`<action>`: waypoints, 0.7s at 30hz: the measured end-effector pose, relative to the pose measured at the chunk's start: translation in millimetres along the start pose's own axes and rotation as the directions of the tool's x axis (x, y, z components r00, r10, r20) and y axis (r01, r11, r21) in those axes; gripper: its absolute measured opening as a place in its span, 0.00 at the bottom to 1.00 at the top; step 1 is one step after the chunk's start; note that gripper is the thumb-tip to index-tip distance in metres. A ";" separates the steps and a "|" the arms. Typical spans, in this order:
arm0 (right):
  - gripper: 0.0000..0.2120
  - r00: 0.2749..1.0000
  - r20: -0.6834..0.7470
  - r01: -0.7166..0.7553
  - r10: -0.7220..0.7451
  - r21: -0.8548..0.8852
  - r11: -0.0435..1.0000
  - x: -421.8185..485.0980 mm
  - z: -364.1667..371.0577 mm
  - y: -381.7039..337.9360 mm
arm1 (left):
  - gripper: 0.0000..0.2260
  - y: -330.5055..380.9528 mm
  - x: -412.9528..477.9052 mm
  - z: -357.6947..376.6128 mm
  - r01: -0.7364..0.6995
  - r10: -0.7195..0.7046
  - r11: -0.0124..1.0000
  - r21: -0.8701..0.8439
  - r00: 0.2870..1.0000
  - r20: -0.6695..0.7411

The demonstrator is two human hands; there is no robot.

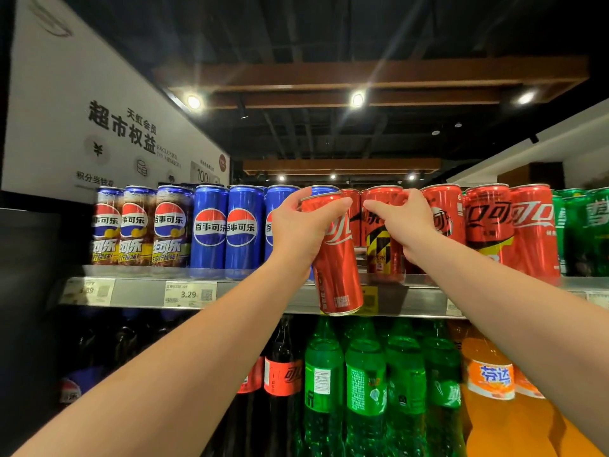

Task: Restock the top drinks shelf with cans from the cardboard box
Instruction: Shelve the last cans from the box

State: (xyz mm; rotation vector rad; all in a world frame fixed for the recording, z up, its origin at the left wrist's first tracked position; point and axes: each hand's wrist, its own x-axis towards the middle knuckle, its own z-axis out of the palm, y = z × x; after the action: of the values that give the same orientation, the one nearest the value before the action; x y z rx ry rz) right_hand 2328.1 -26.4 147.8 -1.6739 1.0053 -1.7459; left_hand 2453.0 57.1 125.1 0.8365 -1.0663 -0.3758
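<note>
My left hand (pixel 301 225) grips a tall red cola can (pixel 337 268) near its top, holding it tilted in front of the top shelf edge (pixel 263 293). Its base hangs below the shelf lip. My right hand (pixel 407 222) reaches onto the shelf and wraps its fingers round a red can with a black and yellow label (pixel 379 245). Red cans (pixel 487 225) stand in a row to the right, blue cola cans (pixel 227 229) to the left. The cardboard box is out of view.
Green cans (pixel 583 232) stand at the far right of the top shelf, brown-labelled cola cans (pixel 138 225) at the far left. Price tags (pixel 189 294) line the shelf edge. Below are dark, green (pixel 365 384) and orange (pixel 491 384) bottles. A white sign hangs above left.
</note>
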 end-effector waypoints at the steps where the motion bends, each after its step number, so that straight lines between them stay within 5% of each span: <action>1: 0.32 1.000 -0.003 0.002 -0.002 -0.007 1.000 -1.2 0.8 0.6 | 0.30 -0.3 -0.8 0.3 0.002 -0.002 1.000 0.001 1.000 0.000; 6: 0.35 0.999 -0.023 -0.025 0.024 -0.068 0.997 -11.1 0.5 7.2 | 0.34 0.8 -3.4 0.4 0.012 -0.012 1.000 0.002 1.000 -0.008; 14: 0.25 0.999 -0.024 0.021 -0.028 -0.247 0.969 -21.9 1.6 21.9 | 0.33 -0.9 -7.3 0.9 0.016 -0.017 0.999 -0.044 0.999 -0.030; 21: 0.16 0.995 -0.001 -0.099 0.101 -0.228 0.969 -17.7 4.7 20.5 | 0.32 -0.9 -7.7 -4.3 0.005 -0.006 0.999 -0.040 1.000 -0.027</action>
State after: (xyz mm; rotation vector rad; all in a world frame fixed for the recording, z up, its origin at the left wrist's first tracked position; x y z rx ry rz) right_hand 2332.1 -25.3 120.6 -1.7339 1.3033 -1.6046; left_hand 2453.3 63.2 118.7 0.8075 -1.0283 -0.3881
